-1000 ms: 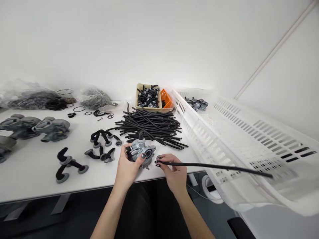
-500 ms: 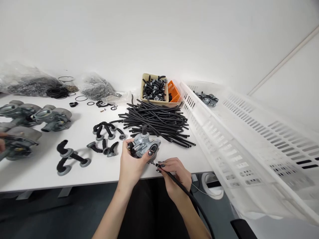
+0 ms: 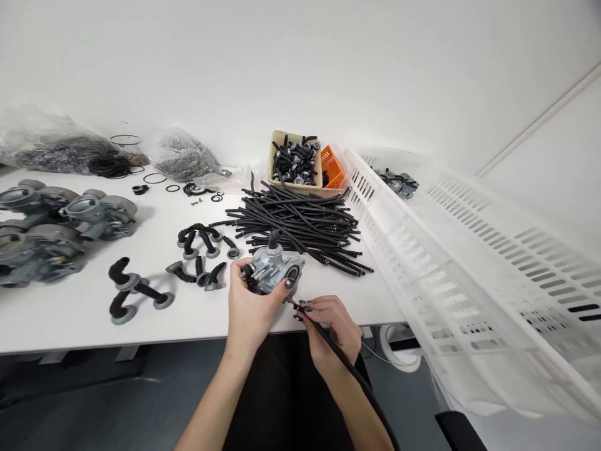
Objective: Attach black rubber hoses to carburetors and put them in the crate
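Note:
My left hand (image 3: 253, 307) is wrapped round a silver carburetor (image 3: 271, 268), its thumb across the near side by the round bore. A black rubber elbow stands up from the carburetor's top. Between the fingertips of my right hand (image 3: 331, 329) is the end of a black rubber hose (image 3: 345, 363), which trails down past the wrist. That hose end meets a small spout low on the carburetor; how far it is pushed on I cannot tell. Behind my hands lies a pile of similar black hoses (image 3: 300, 219). To the left are several black elbows with grey caps (image 3: 201, 241).
More carburetors (image 3: 101, 216) sit at the left. Plastic bags of small parts (image 3: 181, 156) and loose rings line the back. A cream bin (image 3: 271, 169) of elbows and an orange basket (image 3: 332, 166) stand behind the hoses. A large white slotted crate (image 3: 413, 269) fills the right.
The view has shifted slightly. Another person's hand at the left edge has gone out of view, off the carburetor there. My hands keep the same hold on carburetor and hose.

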Demonstrator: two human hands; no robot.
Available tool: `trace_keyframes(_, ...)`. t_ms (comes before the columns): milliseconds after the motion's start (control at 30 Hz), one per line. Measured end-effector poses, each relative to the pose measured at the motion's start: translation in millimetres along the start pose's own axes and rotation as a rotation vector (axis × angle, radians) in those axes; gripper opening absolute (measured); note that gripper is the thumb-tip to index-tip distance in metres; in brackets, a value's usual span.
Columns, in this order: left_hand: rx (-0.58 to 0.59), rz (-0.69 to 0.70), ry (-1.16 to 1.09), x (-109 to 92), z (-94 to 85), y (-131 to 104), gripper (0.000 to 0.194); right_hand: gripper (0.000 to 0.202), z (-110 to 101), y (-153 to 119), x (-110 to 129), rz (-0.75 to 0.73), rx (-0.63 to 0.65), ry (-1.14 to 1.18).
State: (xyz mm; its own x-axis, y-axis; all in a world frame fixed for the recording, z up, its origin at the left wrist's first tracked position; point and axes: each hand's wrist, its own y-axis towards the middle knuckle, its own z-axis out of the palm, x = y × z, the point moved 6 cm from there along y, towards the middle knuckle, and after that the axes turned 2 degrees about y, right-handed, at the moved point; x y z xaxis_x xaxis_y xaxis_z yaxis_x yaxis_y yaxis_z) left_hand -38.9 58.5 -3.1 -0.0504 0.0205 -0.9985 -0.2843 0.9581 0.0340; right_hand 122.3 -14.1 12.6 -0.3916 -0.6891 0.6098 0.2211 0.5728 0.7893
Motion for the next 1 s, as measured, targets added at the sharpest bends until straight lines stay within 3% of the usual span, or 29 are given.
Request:
trace_keyframes(233, -0.003, 0.002, -0.006, -9.3, 2.2, -6.6, 0.065, 0.025, 1.7, 2.7, 0.0, 0.045, 0.075, -0.011)
trace_keyframes(467, 0.015, -0.027, 0.054, -14.2, 3.4, -5.5, 0.064, 0.024, 10.9, 0.4, 3.9, -0.028, 0.068, -0.123)
trace_keyframes(733, -0.004, -0.06, 0.063, -10.1, 2.8, -5.6, 0.063, 0.016, 8.4, 5.6, -3.6, 0.181, 0.093, -0.169)
trace_keyframes(900, 0.034, -0.009, -0.053, -3.3, 3.1, -2.2, 0.061, 0.005, 4.1, 7.9, -11.2, 0.336, 0.17, 0.084)
trace_keyframes(1000, 0.056, 0.015, -0.047, 0.5, 2.5, -0.5, 0.058, 0.006, -6.0, 11.0, -18.4, 0.381, 0.055, 0.252)
